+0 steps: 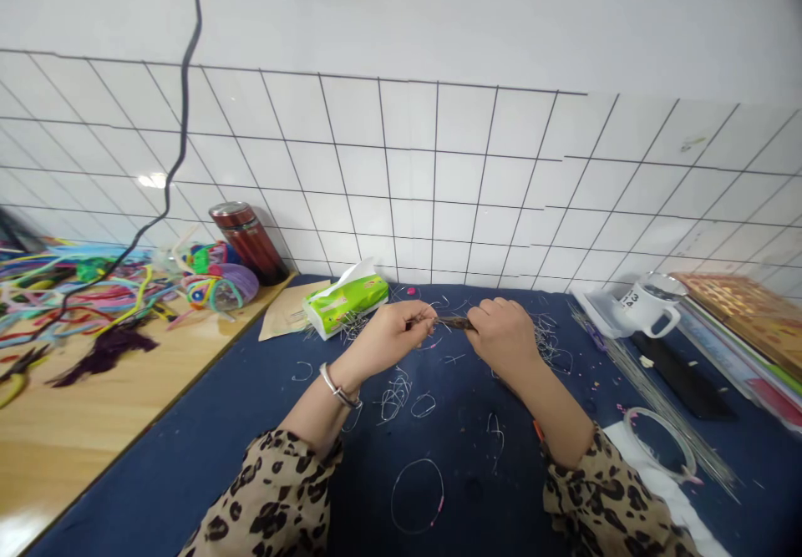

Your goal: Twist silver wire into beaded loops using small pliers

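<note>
My left hand [396, 330], with a silver bangle at its wrist, is closed in a pinch over the blue cloth. What it pinches is too small and hidden to make out. Wrapped in my right hand [505, 336] is a dark tool that looks like pliers [456, 321]; its narrow tip points left and meets my left fingertips. Below the hands lie a tangle of thin wire [394, 397], a small wire loop [423, 406] and a larger wire ring with pink beads [441, 503]. More loose wires [546, 344] lie beyond my right wrist.
A green tissue pack [347, 300] stands behind my left hand. A red thermos [249, 244] and colourful craft stems [125, 281] occupy the wooden table [125, 398] at left. At right are a white mug [652, 305], long straight wires [670, 411] and a clear coil [661, 444].
</note>
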Demonstrator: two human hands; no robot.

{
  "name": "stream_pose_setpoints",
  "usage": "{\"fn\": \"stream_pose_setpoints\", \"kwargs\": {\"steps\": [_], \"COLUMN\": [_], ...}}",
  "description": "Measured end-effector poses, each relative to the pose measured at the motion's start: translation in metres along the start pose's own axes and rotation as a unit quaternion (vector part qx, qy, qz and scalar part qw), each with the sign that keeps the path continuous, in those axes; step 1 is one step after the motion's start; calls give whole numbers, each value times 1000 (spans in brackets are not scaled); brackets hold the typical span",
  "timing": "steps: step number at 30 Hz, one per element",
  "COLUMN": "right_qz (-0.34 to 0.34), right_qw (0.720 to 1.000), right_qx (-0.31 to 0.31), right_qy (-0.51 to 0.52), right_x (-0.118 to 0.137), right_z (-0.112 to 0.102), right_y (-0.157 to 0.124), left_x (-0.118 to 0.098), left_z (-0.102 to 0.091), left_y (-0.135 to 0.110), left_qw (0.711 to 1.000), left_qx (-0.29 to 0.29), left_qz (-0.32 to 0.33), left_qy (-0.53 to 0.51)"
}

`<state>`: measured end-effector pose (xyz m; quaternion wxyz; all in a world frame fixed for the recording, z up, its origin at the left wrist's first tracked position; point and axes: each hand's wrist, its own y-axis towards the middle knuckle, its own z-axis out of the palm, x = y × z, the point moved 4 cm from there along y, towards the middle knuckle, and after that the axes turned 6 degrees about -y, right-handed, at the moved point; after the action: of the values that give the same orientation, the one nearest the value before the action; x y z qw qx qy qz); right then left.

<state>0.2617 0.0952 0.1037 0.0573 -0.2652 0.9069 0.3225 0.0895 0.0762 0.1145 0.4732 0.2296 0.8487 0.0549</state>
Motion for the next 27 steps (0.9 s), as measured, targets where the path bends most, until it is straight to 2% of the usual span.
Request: {"fn": "stream_pose_setpoints", "kwargs": {"steps": [10, 20, 27], "right_qz": [13, 17, 34], "right_qw": [1000, 1000, 997], "right_qx": [11, 19, 73], "right_qy": [0, -1, 7], "right_x": [1, 2, 3], "right_z": [2, 2, 6], "right_y": [-1, -1, -2], "left_x": [-4, -8, -6], "left_z": [-1, 0, 1], "left_y": [0, 0, 0], "left_qw": [997, 994, 995], "left_qx": [-41, -49, -46], "left_qz": [35, 51, 52], "left_qy": [60, 81, 75]}}
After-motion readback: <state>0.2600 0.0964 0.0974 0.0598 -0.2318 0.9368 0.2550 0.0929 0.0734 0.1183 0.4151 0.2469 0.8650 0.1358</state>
